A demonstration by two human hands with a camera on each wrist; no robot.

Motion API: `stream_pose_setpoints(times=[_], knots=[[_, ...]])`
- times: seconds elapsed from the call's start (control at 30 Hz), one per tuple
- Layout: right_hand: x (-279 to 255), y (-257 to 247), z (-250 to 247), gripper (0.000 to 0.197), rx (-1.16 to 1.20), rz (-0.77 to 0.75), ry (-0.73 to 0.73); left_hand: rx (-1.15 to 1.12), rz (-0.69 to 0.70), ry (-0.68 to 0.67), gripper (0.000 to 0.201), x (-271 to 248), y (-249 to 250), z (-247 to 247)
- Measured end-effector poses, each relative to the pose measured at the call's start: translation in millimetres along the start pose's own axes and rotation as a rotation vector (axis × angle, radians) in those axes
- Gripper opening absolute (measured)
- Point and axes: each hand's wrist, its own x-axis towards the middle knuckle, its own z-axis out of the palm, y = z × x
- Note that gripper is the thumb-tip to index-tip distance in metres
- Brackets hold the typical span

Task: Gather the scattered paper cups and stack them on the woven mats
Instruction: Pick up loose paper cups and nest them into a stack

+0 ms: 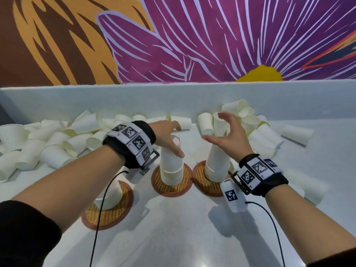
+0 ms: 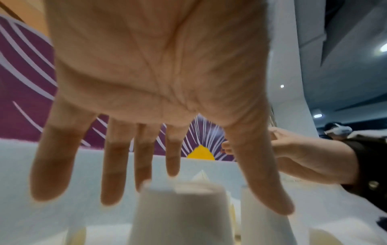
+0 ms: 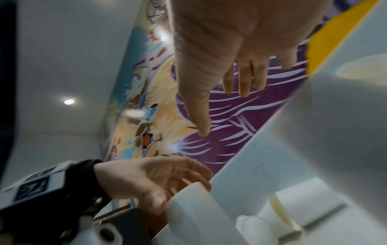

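Observation:
Three round woven mats lie on the pale table. The left mat (image 1: 107,214) bears a short stack of upturned white paper cups (image 1: 110,195). The middle mat (image 1: 171,187) bears a tall stack (image 1: 171,164), and so does the right mat (image 1: 202,182), whose stack (image 1: 217,160) is as tall. My left hand (image 1: 171,135) hovers over the middle stack's top (image 2: 182,207) with fingers spread and straight, holding nothing. My right hand (image 1: 221,130) is spread above the right stack (image 3: 335,132), also empty. Both palms (image 2: 159,66) show bare in the wrist views.
Loose cups lie heaped at the back left (image 1: 57,139) and back right (image 1: 250,122) against a low white wall (image 1: 115,99). One cup (image 1: 296,134) lies on its side at the far right. More cups (image 1: 312,187) sit by my right wrist. Cables trail from both wristbands.

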Motion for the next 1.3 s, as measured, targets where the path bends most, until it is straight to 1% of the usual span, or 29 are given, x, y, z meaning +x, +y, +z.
stream_pose_setpoints(times=[0.07,0.1,0.13,0.17,0.2,0.27,0.3,0.37,0.43,0.47,0.57,0.73,0.83,0.97,1.03,1.1,1.13,1.2,1.23,1.3], knots=[[1.1,-24.8,6.7,0.064,-0.038,-0.152,0.065,0.009,-0.023,0.005,0.079,-15.6,-12.8,-15.8],[0.8,-36.8,13.6,0.059,-0.029,-0.21,0.053,0.037,-0.047,-0.014,0.074,-25.3,-22.4,-22.0],[0.3,-46.2,21.3,0.057,-0.017,-0.244,-0.001,0.071,-0.072,-0.044,0.072,-34.9,-31.5,-27.1],[-0.2,-52.7,28.8,0.059,-0.017,-0.247,-0.093,0.104,-0.102,-0.082,0.071,-42.9,-40.6,-30.0],[-0.7,-57.2,38.2,0.066,-0.035,-0.219,-0.217,0.133,-0.136,-0.122,0.071,-51.3,-51.1,-30.8],[-3.2,-60.8,58.6,0.082,-0.123,-0.124,-0.452,0.192,-0.206,-0.199,0.074,-68.0,-73.3,-26.6],[-4.9,-60.5,67.7,0.086,-0.178,-0.085,-0.527,0.215,-0.235,-0.232,0.076,-74.6,-83.2,-22.4],[-7.9,-57.7,81.9,0.084,-0.238,-0.035,-0.583,0.245,-0.267,-0.287,0.077,-84.1,-100.6,-9.8],[-9.0,-56.5,91.2,0.077,-0.225,-0.007,-0.572,0.261,-0.271,-0.308,0.075,-88.3,-114.3,5.4],[-8.4,-57.9,97.4,0.075,-0.213,0.005,-0.563,0.237,-0.271,-0.297,0.073,-89.6,-123.4,12.7],[-6.6,-60.2,103.5,0.074,-0.184,0.017,-0.541,0.125,-0.26,-0.202,0.065,-83.7,-137.4,27.6],[-3.6,-67.0,120.6,0.073,-0.147,0.049,-0.522,0.069,-0.252,-0.1,0.059,-64.5,-149.4,25.0],[-0.9,-71.3,128.8,0.075,-0.15,0.073,-0.511,0.049,-0.276,-0.075,0.061,-51.0,-154.5,18.1],[3.2,-75.4,133.5,0.076,-0.166,0.089,-0.508,0.038,-0.277,-0.087,0.064,-36.4,-159.2,11.5],[4.7,-77.5,134.4,0.078,-0.198,0.1,-0.521,0.04,-0.246,-0.1,0.069,-31.8,-163.9,11.9],[6.5,-83.5,135.6,0.08,-0.26,0.095,-0.492,0.004,-0.204,-0.091,0.076,-30.2,-170.9,9.6],[8.1,-88.4,136.7,0.081,-0.291,0.074,-0.447,-0.057,-0.184,-0.062,0.076,-31.4,-175.1,5.1],[11.6,-102.5,141.9,0.073,-0.298,-0.008,-0.333,-0.243,-0.16,0.068,0.064,-35.2,-185.9,-9.5],[12.7,-111.5,145.7,0.065,-0.266,-0.059,-0.285,-0.364,-0.173,0.149,0.058,-36.4,-193.4,-17.5],[12.6,-132.7,160.9,0.044,-0.178,-0.158,-0.236,-0.585,-0.255,0.278,0.045,-38.1,-216.5,-30.0]])
